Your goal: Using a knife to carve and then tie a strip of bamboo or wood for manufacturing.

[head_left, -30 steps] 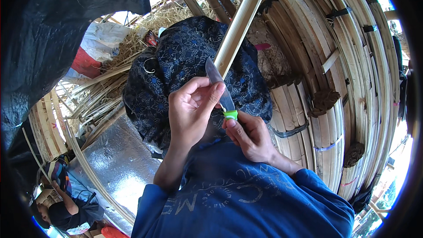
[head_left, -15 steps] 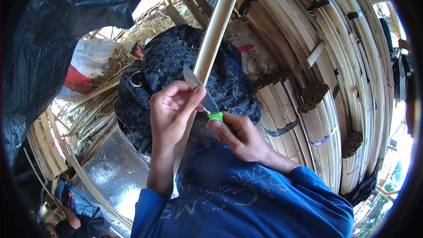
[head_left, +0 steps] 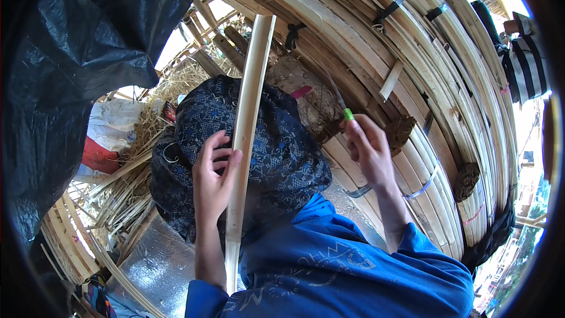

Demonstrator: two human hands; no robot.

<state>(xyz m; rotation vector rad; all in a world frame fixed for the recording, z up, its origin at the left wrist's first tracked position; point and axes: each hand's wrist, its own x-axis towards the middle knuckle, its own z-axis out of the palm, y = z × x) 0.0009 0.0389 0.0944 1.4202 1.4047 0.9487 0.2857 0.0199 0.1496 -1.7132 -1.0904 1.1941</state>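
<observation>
A long strip of bamboo (head_left: 247, 112) stands steeply in front of me, running from beside my lap up past the patterned cloth, its lower end close to my shirt (head_left: 347, 282). My left hand (head_left: 213, 185) is beside its left edge, fingers loosely curved and parted from the thumb. The thumb tip overlaps the edge of the strip, though I cannot tell whether it presses on it. My hands are well apart. My right hand (head_left: 368, 147) is out to the right, closed around the green handle of a knife (head_left: 348, 115), whose thin blade points up and away from me, clear of the strip.

Behind the strip, the dark blue patterned cloth (head_left: 282, 159) lies bunched in front of me. Just past its upper right edge is a small pink piece (head_left: 301, 92). To my right, a big stack of bamboo lengths (head_left: 424, 65) curves up and around, with dark ties on some of it. On my left there are thin loose slivers (head_left: 126, 191) and dry straw (head_left: 168, 82), with a red cloth (head_left: 99, 156) near them. A shiny silver sheet (head_left: 153, 259) lies below, and a black tarp (head_left: 88, 41) hangs at upper left.
</observation>
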